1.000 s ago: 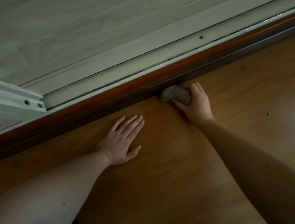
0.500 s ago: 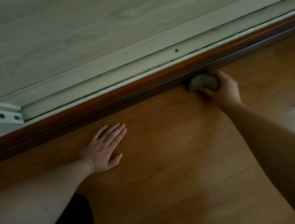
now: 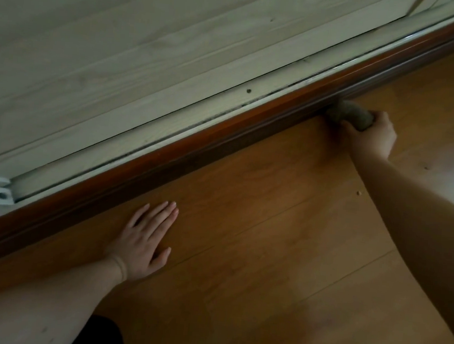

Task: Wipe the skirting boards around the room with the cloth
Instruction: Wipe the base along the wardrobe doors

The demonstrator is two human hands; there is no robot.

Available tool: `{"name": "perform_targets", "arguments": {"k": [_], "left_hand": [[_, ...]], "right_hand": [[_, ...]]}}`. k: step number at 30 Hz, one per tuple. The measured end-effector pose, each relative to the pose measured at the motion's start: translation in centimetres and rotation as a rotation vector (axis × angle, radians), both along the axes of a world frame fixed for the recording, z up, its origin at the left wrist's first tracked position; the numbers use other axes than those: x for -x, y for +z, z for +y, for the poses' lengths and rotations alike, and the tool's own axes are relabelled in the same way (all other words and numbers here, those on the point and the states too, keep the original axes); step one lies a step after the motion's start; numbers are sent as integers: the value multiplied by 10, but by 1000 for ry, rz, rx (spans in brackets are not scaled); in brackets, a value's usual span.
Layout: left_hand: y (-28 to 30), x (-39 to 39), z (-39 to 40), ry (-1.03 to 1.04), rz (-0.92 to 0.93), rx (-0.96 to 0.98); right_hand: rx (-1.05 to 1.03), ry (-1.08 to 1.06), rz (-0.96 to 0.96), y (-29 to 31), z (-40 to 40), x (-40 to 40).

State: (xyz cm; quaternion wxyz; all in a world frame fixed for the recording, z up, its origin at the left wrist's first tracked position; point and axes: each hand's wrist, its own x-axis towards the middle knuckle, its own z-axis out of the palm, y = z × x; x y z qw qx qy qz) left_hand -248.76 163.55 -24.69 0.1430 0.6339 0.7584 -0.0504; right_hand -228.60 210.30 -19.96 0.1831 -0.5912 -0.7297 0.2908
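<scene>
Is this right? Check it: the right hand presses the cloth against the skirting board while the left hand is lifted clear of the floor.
Not quite. The head view shows the left hand lying flat, palm down, on the wooden floor, not lifted. The rest stands: the right hand presses the cloth against the skirting board.

Both forearms bare, no sleeves in view. Left hand [image 3: 142,242]: thin light band around wrist (hair tie or bracelet, cannot tell which), short plain nails, no rings seen. Right hand [image 3: 370,136]: no rings, no watch or band seen on wrist. Dark, near-black garment patch at bottom edge beside left forearm (garment type unclear).
</scene>
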Motion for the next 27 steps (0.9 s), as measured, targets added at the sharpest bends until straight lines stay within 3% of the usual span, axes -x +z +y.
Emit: {"name": "perform_targets", "arguments": {"k": [6,13,17,21,27], "left_hand": [[0,0,2,-2,16,40],[4,1,3,4,15,91],[4,1,2,12,45,115],[2,-1,0,14,48,96],[-3,2,-5,13,15,22]], "right_hand": [[-22,116,-4,3,-63,-7],[105,626,193,-8,-226,44],[136,624,293,-13,-271,87],[155,581,321,-17,-270,97],[75,674,257,-7,-193,77]]}}
